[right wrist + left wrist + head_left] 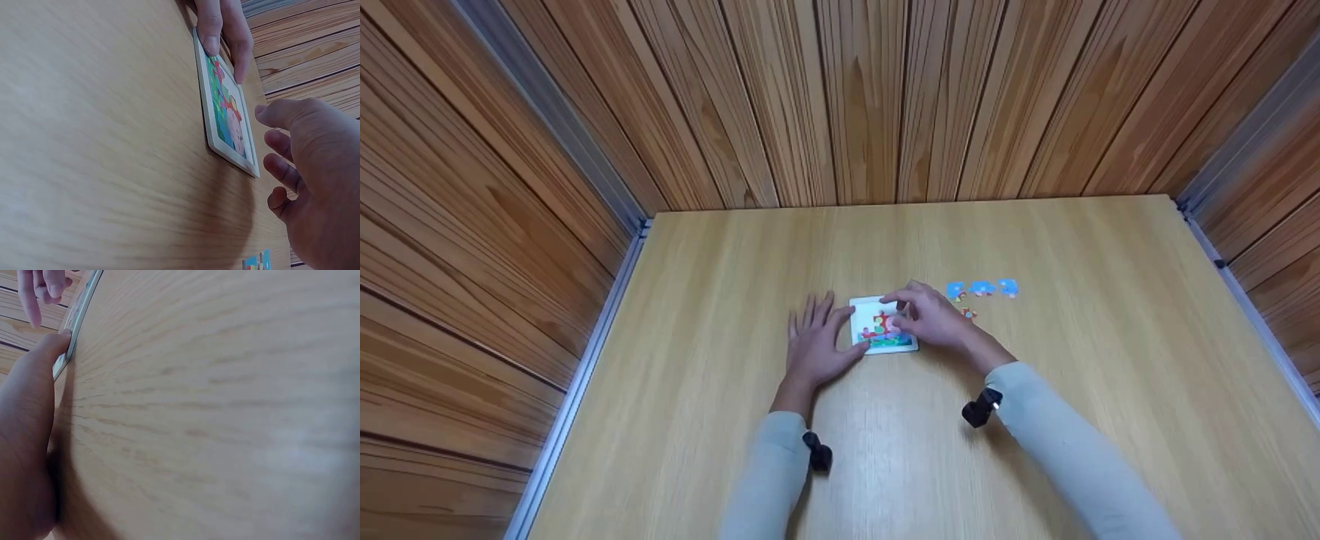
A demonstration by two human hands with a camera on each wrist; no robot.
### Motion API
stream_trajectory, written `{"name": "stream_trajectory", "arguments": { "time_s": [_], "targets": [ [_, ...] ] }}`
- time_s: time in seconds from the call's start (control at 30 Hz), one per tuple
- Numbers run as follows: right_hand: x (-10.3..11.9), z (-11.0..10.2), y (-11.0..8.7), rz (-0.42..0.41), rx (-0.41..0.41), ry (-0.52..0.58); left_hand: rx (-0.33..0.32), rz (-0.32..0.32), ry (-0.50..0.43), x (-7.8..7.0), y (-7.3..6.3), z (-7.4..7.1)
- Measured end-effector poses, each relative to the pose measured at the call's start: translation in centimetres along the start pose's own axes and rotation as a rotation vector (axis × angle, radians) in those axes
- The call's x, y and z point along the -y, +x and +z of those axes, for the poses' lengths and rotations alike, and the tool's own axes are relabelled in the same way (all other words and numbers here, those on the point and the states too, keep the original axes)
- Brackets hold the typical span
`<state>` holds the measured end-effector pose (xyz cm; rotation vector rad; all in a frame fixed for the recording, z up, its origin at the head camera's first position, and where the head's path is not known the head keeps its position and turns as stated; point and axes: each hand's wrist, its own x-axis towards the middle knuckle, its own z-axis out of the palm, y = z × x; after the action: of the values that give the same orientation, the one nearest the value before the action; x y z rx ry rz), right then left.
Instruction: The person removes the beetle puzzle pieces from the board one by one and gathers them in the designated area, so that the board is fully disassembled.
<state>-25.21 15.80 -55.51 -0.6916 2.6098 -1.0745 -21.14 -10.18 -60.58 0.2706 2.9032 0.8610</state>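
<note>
A small jigsaw puzzle tray (865,301) with a white rim lies on the table, partly filled with a colourful picture: green and blue along its near side, red and pink above. My left hand (819,349) rests at the tray's left side, fingers spread, thumb on the near rim. Above the tray's right part hovers my right hand (936,319), its fingers loosely bent. In the right wrist view, thumb and fingers (281,171) stand apart with no piece visible between them. Several loose puzzle pieces (982,288), mostly blue, lie beyond and right of the right hand.
The wooden table (720,300) carries the tray and pieces. Wood-plank walls (862,105) rise at the back and both sides, with grey metal strips (577,382) along the table's side edges. A black wrist camera (981,409) sits on the right sleeve.
</note>
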Motion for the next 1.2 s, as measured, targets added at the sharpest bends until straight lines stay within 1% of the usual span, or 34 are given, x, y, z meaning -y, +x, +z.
{"name": "stream_trajectory", "arguments": {
  "time_s": [0.2, 0.27, 0.43, 0.57, 0.7, 0.73, 0.83, 0.9, 0.97, 1.07, 1.13, 1.2],
  "targets": [
    [0.2, 0.6, 0.2, 0.032, 0.019, 0.056, -0.015, 0.010, -0.024, 0.4, 0.1, 0.1],
    [0.2, 0.9, 0.3, 0.037, 0.024, 0.064, -0.018, 0.013, -0.019, 0.3, 0.0, 0.0],
    [0.1, 1.2, 0.6, 0.052, 0.045, 0.041, -0.023, 0.020, -0.013, 0.2, 0.1, 0.0],
    [0.2, 1.2, 0.7, 0.052, 0.061, 0.005, -0.023, 0.025, -0.008, 0.2, 0.2, 0.0],
    [0.4, 1.2, 0.8, 0.057, 0.077, -0.005, -0.018, 0.027, -0.004, 0.0, 0.3, -0.1],
    [0.3, 1.2, 0.8, 0.054, 0.078, -0.005, -0.017, 0.028, -0.006, 0.0, 0.3, -0.2],
    [0.0, 1.2, 0.9, 0.006, 0.068, -0.016, -0.019, 0.029, -0.020, 0.1, 0.3, -0.2],
    [-1.2, 1.6, 1.1, -0.037, 0.045, -0.030, -0.022, 0.034, -0.031, 0.2, 0.4, -0.2],
    [-1.3, 1.7, 1.0, -0.054, 0.039, -0.035, -0.022, 0.037, -0.037, 0.3, 0.4, -0.1],
    [-1.2, 1.8, 0.9, -0.015, 0.051, -0.011, -0.019, 0.043, -0.033, 0.5, 0.4, 0.0],
    [-0.2, 1.5, 0.6, 0.032, 0.072, 0.011, -0.015, 0.039, -0.030, 0.6, 0.3, 0.1],
    [-0.2, 1.7, 0.5, 0.065, 0.084, 0.019, -0.009, 0.030, -0.026, 0.6, 0.2, 0.2]
  ]
}}
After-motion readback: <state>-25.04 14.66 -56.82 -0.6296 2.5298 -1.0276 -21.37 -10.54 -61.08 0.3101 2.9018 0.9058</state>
